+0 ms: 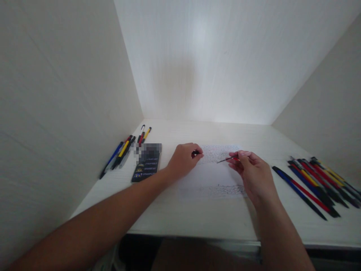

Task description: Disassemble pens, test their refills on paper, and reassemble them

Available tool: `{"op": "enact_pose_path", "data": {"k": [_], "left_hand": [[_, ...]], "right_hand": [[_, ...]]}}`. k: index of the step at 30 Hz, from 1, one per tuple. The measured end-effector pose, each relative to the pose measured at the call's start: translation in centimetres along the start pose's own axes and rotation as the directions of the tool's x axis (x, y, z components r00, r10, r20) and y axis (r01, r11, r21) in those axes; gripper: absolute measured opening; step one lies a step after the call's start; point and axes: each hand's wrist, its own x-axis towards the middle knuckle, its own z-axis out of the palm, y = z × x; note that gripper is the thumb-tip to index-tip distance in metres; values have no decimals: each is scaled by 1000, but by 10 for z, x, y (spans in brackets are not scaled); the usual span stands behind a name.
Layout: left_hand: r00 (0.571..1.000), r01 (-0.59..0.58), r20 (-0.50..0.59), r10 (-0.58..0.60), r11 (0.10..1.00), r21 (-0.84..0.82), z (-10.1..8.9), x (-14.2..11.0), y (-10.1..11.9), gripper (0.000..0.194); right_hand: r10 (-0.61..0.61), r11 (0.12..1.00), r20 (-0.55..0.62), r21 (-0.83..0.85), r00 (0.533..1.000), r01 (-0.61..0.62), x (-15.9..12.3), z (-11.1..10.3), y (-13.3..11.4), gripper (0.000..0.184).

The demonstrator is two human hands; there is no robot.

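Observation:
My left hand [184, 159] is closed in a loose fist over the left part of a white sheet of paper [210, 177] with faint writing; a small dark piece [195, 152], perhaps a pen part, shows between its fingertips. My right hand [251, 173] pinches a thin red pen refill [228, 159] whose tip points left toward the left hand, a little above the paper. The two hands are a short gap apart.
A dark calculator [147, 164] lies left of the paper. Several pens [120, 155] lie in a group at the far left, two more [143, 134] behind them. A row of several red, blue and yellow pens [313, 184] lies at the right. White walls enclose the desk [197, 214].

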Motion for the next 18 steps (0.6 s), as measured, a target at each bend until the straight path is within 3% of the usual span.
{"op": "enact_pose_path", "data": {"k": [4,10,14,18], "left_hand": [[996,-79,41,73,982,171,-3,2,-10,16],[996,-46,83,28,976,215,-1,1,-15,20],[979,-91,201,-7,876,474,-4,2,-12,21],[974,-122,228,-14,813,570,-7,1,-6,22]], "right_hand": [[-64,996,53,-58,997,67,-2,4,4,26],[-146,974,93,-163,985,160,0,2,5,26],[-161,962,69,-211,985,172,1,0,5,26],[-129,970,64,-202,990,139,1,0,5,28]]}}
